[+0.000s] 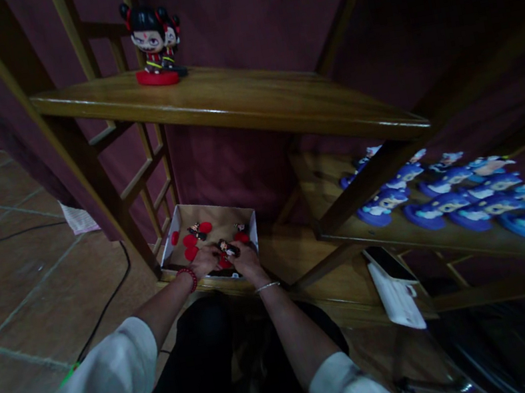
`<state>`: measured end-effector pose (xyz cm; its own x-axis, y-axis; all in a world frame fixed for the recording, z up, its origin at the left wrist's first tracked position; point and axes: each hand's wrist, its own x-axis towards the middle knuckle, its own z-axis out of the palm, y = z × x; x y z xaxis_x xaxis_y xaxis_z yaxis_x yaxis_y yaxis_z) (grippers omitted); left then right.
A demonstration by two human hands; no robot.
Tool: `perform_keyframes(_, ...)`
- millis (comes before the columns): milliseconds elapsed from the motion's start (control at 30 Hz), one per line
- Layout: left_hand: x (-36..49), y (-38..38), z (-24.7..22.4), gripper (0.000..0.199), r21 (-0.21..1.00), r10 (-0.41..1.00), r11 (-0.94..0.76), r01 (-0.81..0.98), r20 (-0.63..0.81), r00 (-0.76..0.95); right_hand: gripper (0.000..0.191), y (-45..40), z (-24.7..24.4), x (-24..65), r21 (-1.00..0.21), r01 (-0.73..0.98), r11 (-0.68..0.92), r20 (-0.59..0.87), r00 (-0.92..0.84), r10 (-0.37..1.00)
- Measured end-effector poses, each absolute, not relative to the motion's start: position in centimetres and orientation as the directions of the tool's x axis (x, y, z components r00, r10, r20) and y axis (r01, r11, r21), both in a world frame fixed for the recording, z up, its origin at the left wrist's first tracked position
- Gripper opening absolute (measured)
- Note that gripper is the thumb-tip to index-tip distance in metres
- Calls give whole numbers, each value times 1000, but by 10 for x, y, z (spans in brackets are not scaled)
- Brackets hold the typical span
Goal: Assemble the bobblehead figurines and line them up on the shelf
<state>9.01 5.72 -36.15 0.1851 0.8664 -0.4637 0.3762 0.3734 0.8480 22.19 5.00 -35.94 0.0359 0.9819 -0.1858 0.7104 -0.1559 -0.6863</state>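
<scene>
A shallow open box [246, 216] with pale walls stands on the low shelf in front of me, and both my hands are inside it. My right hand [246, 261], a thin bracelet at its wrist, is closed on a small black-haired figurine [228, 248]. From the other side my left hand [207, 260], with red beads at the wrist, reaches to the figurine. Its fingers are closed, and what they grip is too small and dark to make out. A bit of red shows between the hands. Around them lie red oval bases [190, 240] and another dark figurine [197, 232].
Two finished-looking figurines [148, 40] stand on the wooden upper shelf [244, 94]. Rows of blue-and-white figurines [441, 205] fill a shelf at the right. A dark phone [390, 263] rests by a white case [396, 298]. A black cable [108, 301] crosses the tiled floor.
</scene>
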Motion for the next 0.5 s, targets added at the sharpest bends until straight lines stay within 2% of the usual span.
perform_keyframes(500,91,58,-365,24,851,871,383,360,-463,166,21,51,-355,220,-583,792,-179,-231,49,972)
